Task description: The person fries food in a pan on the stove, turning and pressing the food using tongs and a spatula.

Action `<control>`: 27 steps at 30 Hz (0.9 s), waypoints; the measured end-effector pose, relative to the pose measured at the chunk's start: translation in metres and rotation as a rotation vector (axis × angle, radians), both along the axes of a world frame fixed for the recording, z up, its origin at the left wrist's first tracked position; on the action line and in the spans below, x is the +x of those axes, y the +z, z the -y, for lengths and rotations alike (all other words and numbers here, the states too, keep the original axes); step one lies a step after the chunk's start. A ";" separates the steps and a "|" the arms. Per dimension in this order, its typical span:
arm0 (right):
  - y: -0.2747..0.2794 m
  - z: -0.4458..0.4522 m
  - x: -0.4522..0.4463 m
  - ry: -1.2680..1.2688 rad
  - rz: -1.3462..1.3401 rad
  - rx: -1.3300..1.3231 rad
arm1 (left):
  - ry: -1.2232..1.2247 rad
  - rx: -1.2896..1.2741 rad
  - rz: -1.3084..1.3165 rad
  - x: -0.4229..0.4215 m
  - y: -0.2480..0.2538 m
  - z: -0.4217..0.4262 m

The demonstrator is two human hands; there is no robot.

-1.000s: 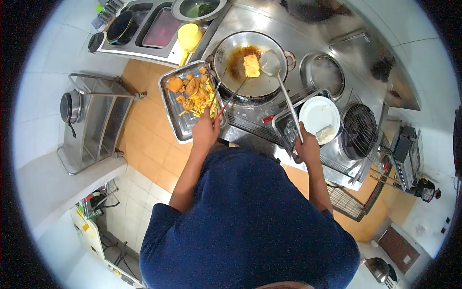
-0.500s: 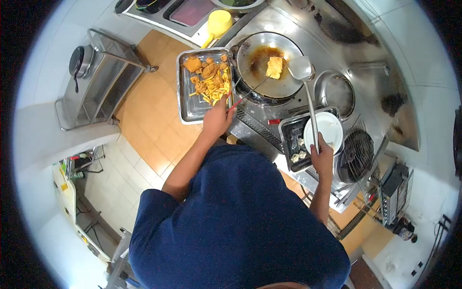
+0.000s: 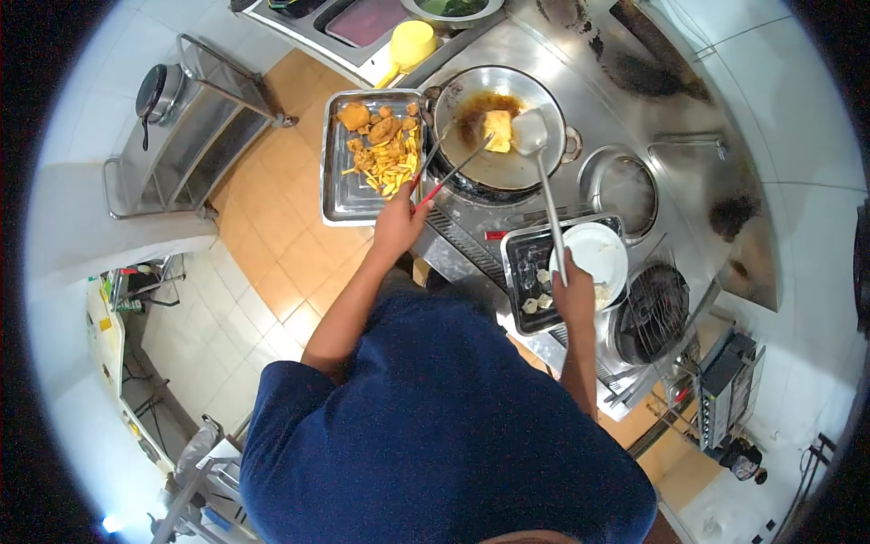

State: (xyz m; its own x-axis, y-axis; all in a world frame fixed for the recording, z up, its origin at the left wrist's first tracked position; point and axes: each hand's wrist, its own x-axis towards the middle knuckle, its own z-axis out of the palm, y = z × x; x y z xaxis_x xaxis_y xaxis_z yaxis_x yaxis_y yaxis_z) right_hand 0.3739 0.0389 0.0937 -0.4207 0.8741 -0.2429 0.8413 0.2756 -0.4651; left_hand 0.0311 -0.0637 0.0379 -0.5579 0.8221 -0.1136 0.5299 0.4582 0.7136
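Red-handled tongs (image 3: 459, 169) sit parted in the left hand (image 3: 399, 220); the right hand (image 3: 574, 288) clasps a spatula (image 3: 550, 201) beside yellow food (image 3: 497, 131) in the wok (image 3: 507, 170).

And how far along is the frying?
Looks done: browned pieces and fries in the steel tray. In hand: golden slab in the wok, spatula beside it, tongs over the wok. Left: slab not yet out; pale pieces in the dark tray look uncooked, may be waiting.
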 end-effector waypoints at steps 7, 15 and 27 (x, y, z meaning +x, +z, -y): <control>-0.004 -0.009 0.008 0.083 -0.058 0.001 | 0.035 -0.013 0.038 0.021 -0.003 0.007; -0.023 -0.027 0.028 0.050 -0.034 0.060 | 0.027 -0.008 0.014 0.038 -0.004 0.008; -0.035 -0.027 0.037 0.068 -0.032 0.118 | -0.035 -0.048 -0.038 0.037 -0.006 -0.010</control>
State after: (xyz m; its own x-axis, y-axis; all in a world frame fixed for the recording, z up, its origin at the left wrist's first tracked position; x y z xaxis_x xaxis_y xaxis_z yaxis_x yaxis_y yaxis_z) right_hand 0.4112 0.0664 0.0585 -0.4858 0.8651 -0.1253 0.8040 0.3860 -0.4524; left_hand 0.0686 -0.0535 0.0320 -0.5334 0.8355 -0.1322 0.5727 0.4717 0.6705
